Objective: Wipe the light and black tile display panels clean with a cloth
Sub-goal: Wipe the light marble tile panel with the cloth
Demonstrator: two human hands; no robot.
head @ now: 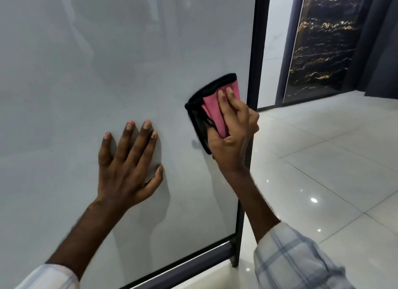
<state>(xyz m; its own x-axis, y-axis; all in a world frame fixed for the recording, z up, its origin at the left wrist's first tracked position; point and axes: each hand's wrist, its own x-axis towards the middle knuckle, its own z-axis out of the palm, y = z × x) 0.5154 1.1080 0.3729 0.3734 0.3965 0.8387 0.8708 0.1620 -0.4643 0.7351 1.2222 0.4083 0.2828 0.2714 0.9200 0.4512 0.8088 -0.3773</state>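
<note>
1. Nearest the lens, two checked sleeves sit in the lower corners, the left sleeve (49,278) and the right sleeve (290,260).
2. Just beyond, my left grip (127,170) lies flat on the light panel (107,62), with its fingers straight and spread and nothing held. I judge that it braces me while the other hand works.
3. To its right, my right grip (232,133) has its fingers and thumb curled round the cloth (212,108). The cloth is pink with a black edge and is pressed against the light panel near the black frame (256,52). It is folded over, probably to make a thicker pad.
4. I count two grips, one cloth and one light panel in hand. The wiping is at the panel's right side, so I judge this panel is only partly done.
5. Farther off, across the glossy floor (323,159), one black panel (323,52) with gold veining stands upright. It is well apart from the cloth, and I expect its turn comes afterwards.
</note>
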